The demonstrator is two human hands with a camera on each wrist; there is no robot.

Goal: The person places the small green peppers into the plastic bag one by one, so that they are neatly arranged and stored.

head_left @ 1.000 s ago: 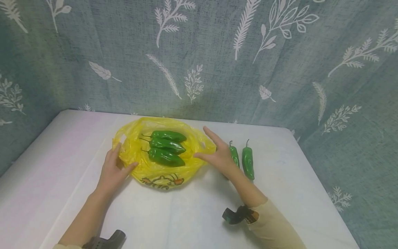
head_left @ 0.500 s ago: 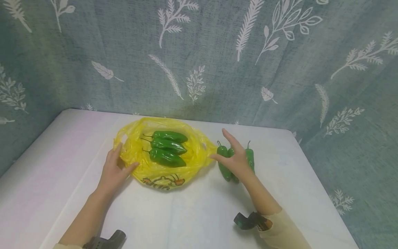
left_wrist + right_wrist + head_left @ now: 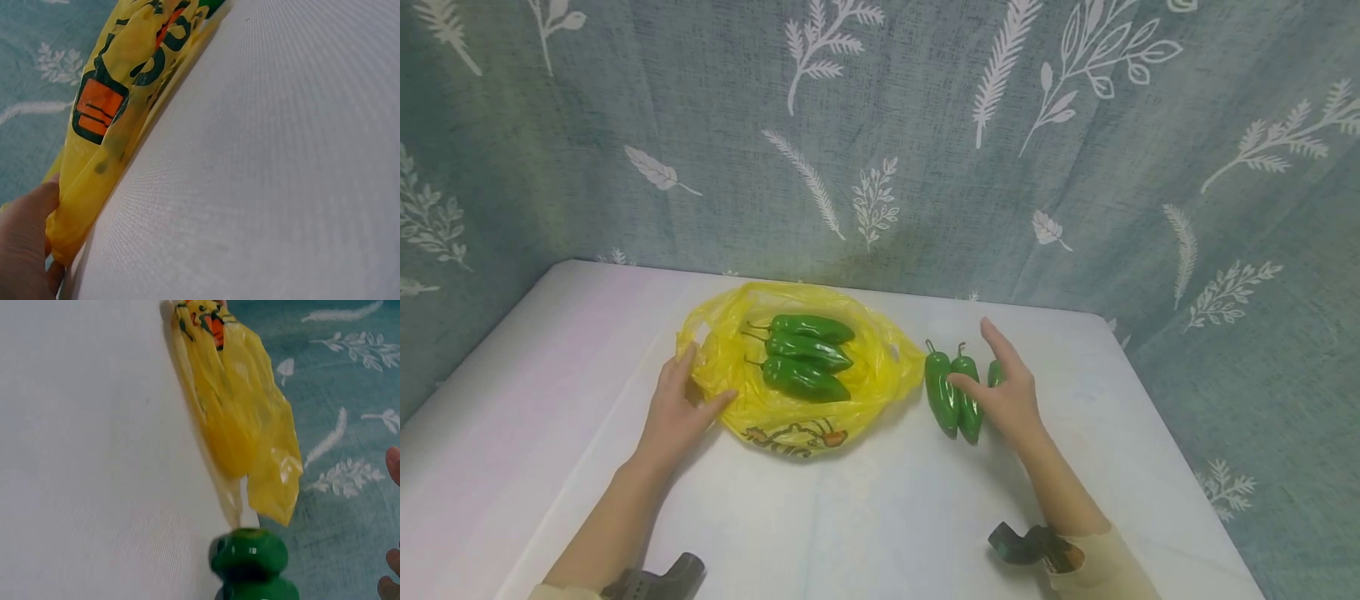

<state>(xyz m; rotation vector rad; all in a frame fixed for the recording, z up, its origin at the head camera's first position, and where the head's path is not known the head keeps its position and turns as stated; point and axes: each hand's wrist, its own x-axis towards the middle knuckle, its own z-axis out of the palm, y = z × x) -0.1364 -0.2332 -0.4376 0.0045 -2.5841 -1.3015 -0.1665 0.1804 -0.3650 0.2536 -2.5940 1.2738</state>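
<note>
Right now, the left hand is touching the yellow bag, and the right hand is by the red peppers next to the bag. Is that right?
Not quite: the peppers next to the yellow bag are green, not red. The head view shows it. The left hand is touching the bag, and the right hand is by those peppers.

Your left forearm (image 3: 617,517) and right forearm (image 3: 1066,482) slant forward and inward. Your left hand (image 3: 675,408) parts its thumb from the fingers, while your right hand (image 3: 1012,400) spreads wide (some of its fingers are hidden from the head camera).
</note>
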